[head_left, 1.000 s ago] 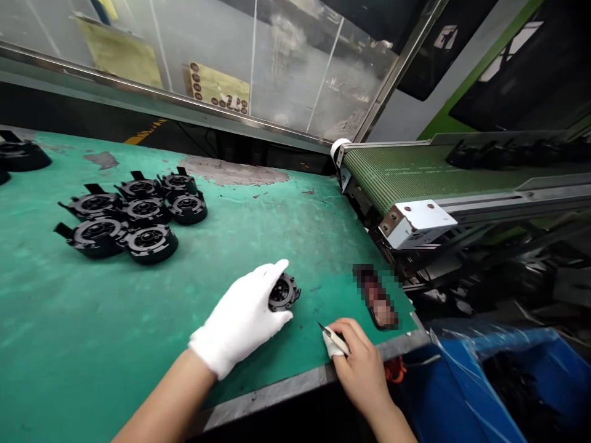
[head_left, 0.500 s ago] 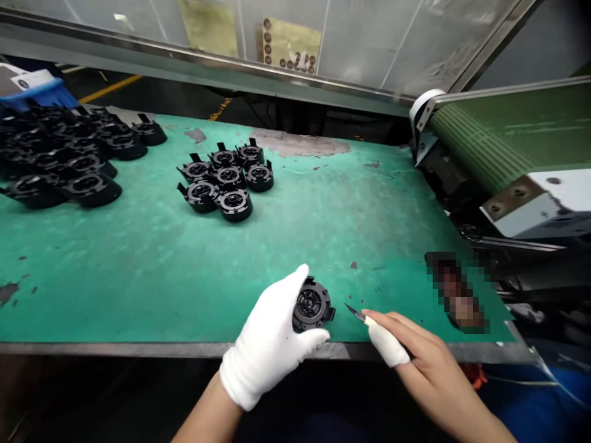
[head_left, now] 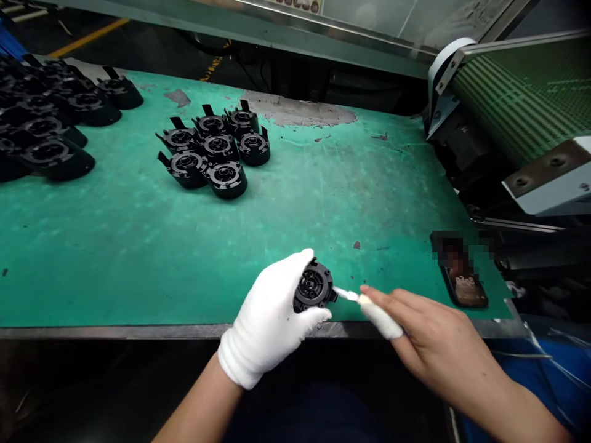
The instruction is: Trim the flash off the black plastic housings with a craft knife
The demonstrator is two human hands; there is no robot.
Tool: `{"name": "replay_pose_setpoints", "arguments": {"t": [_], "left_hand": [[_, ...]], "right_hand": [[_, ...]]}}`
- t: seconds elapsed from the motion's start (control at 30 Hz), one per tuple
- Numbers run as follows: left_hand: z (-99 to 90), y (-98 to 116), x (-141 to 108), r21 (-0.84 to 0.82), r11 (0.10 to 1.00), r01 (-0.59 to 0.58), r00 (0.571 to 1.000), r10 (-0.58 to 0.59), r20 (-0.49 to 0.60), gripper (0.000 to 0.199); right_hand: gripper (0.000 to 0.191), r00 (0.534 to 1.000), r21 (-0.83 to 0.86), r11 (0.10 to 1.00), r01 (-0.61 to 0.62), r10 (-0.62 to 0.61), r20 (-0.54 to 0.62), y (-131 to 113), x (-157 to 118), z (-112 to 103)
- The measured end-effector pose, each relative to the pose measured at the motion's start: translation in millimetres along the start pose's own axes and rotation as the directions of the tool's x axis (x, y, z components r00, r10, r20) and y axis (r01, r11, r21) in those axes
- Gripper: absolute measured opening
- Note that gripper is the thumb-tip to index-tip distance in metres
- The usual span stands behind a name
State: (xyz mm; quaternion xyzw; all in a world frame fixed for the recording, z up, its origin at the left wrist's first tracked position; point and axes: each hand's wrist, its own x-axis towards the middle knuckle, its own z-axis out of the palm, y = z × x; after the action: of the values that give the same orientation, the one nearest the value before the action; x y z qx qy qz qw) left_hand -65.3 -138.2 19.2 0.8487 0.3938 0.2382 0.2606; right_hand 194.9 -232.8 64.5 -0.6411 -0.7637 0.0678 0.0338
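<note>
My left hand [head_left: 272, 314], in a white glove, grips a round black plastic part [head_left: 313, 286] near the front edge of the green table. Its fingers and thumb wrap around the part's left side and hide some of it. My right hand [head_left: 415, 326] is bare except for a white cover on the thumb. Between its thumb and fingers is a small knife [head_left: 346, 295] with a thin, shiny blade. The blade's tip is at the right edge of the black part, by a small tab; whether it touches, I cannot tell.
Several similar black parts [head_left: 226, 178] stand grouped on the green table [head_left: 314, 215]. A larger cluster of them [head_left: 50, 147] is at the far left. A phone [head_left: 466, 286] lies at the right, below a green conveyor belt [head_left: 530, 92].
My right hand has brought the knife left, so its blade now meets the part's right edge. My left hand still holds the part. The camera view has tipped downward and closer.
</note>
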Motion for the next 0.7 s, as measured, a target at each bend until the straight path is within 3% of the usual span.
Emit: {"name": "replay_pose_setpoints", "arguments": {"t": [0.1,0.17,0.27,0.33,0.43,0.53,0.6,0.7], "left_hand": [[-0.7,-0.5,-0.9,0.006,1.0,0.018,1.0,-0.018,0.015,0.088],[-0.6,-1.2,-1.3,0.008,1.0,0.021,1.0,-0.021,0.017,0.087],[-0.4,-2.4,-1.2,0.008,1.0,0.008,1.0,-0.008,0.02,0.087],[-0.1,-2.7,-0.4,0.011,1.0,0.011,1.0,-0.011,0.015,0.085],[2.2,-2.6,1.1,0.022,0.999,0.031,1.0,-0.031,0.005,0.084],[4.8,-4.8,3.6,0.042,0.998,0.055,0.998,-0.054,-0.011,0.084],[2.5,-9.6,7.3,0.05,0.997,0.059,0.998,-0.059,0.0,0.083],[-13.7,-21.9,17.1,0.043,0.999,0.005,0.991,-0.01,0.13,0.075]], "right_hand": [[0.041,0.989,-0.147,0.979,-0.143,0.138,-0.047,24.8,4.6,3.3],[0.04,0.987,-0.062,0.987,-0.151,0.148,-0.057,29.7,4.6,1.4],[0.041,0.999,0.18,0.983,-0.032,0.032,0.006,11.7,1.2,-5.2],[0.042,0.999,0.241,0.971,0.001,-0.012,0.043,-5.0,1.0,-7.5],[0.043,0.997,0.109,0.992,-0.066,0.06,0.057,-10.5,7.8,-4.6],[0.039,0.972,-0.028,0.972,-0.232,0.232,0.019,8.1,14.1,0.4],[0.038,0.962,0.042,0.961,-0.274,0.275,-0.002,18.5,13.2,3.2],[0.036,0.97,0.23,0.943,-0.24,0.242,0.023,16.7,6.3,10.0]]}}
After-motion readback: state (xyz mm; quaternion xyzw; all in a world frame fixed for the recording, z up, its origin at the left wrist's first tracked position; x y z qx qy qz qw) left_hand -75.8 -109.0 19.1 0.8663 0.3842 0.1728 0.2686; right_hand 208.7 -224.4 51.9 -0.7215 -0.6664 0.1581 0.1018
